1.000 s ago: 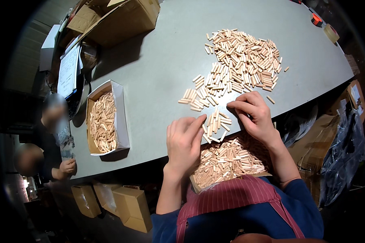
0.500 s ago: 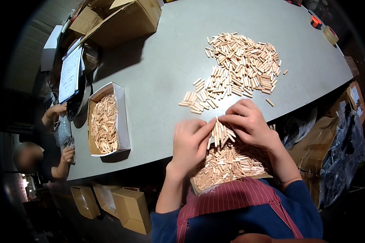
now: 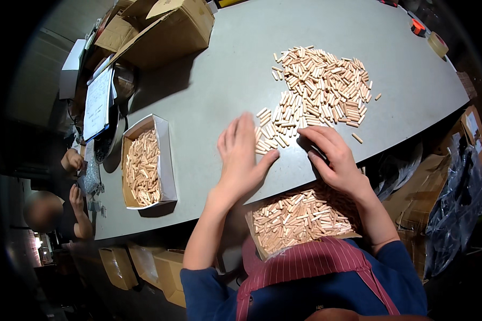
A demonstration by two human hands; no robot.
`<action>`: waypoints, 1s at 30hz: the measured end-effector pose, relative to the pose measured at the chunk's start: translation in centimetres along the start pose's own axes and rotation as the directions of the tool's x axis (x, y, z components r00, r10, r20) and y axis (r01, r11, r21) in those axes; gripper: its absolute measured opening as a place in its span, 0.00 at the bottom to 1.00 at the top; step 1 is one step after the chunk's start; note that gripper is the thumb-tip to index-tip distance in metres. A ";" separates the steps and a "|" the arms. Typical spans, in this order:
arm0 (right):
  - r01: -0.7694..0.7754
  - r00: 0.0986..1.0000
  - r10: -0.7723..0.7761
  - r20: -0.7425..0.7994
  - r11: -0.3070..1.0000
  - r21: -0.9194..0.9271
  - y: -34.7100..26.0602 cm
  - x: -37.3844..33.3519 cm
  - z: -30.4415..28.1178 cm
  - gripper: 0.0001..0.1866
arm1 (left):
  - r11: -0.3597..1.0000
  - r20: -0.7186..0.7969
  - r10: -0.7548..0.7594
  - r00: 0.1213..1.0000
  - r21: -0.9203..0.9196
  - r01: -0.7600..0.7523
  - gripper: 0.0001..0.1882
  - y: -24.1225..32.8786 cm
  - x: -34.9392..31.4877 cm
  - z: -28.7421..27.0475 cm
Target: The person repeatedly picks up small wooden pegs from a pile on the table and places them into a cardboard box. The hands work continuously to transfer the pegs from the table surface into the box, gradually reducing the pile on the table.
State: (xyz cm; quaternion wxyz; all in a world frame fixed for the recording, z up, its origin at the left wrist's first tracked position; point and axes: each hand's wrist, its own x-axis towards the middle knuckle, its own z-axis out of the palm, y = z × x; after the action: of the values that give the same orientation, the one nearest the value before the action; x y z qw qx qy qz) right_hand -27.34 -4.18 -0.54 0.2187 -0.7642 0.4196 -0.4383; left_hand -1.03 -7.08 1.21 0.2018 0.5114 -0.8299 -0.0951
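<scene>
A spread pile of short wooden dowel pins [image 3: 326,85] lies on the grey table [image 3: 214,91], its near left end thinning into loose pins. My left hand [image 3: 241,155] is stretched out beside that end, fingers apart, thumb close to the nearest pins, fingertips slightly blurred. On the other side my right hand [image 3: 333,159] rests low over the table with bent, parted fingers. Its index fingertip is at the pile's near edge, and no pin shows in it. Under the table edge, against my apron, a cardboard box [image 3: 258,247] holds many more dowel pins.
A white-sided box [image 3: 167,160] of dowel pins stands at left. Behind it are a clipboard with paper [image 3: 98,104] and a big open carton [image 3: 171,35]. Another person's hand [image 3: 76,198] is at far left. Tape rolls [image 3: 437,45] lie at far right; plastic-covered cartons [image 3: 444,214] stand below.
Both hands have left the box near my apron and let go of the bunch of dowel pins. They have moved forward onto the table and apart, either side of the pile's near end.
</scene>
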 end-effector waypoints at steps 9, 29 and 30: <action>0.012 1.000 -0.011 0.016 1.000 -0.021 -0.2 0.3 0.1 0.26 | 0.985 0.141 0.160 0.977 0.040 -0.167 0.49 0.3 0.8 1.1; 0.033 0.999 -0.034 -0.013 0.996 -0.077 0.2 0.0 0.1 0.25 | 0.995 -0.266 0.008 0.964 -0.095 -0.034 0.18 2.3 0.5 1.9; 0.031 0.999 -0.033 -0.014 0.996 -0.083 0.2 0.0 0.1 0.24 | 0.995 -0.259 0.003 0.966 -0.100 -0.030 0.18 2.4 0.6 1.8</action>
State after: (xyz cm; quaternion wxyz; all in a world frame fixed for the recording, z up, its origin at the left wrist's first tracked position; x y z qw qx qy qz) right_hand -27.39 -4.26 -0.73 0.1767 -0.7758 0.4268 -0.4299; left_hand -3.95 -6.56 0.60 0.3350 0.5016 -0.7947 -0.0685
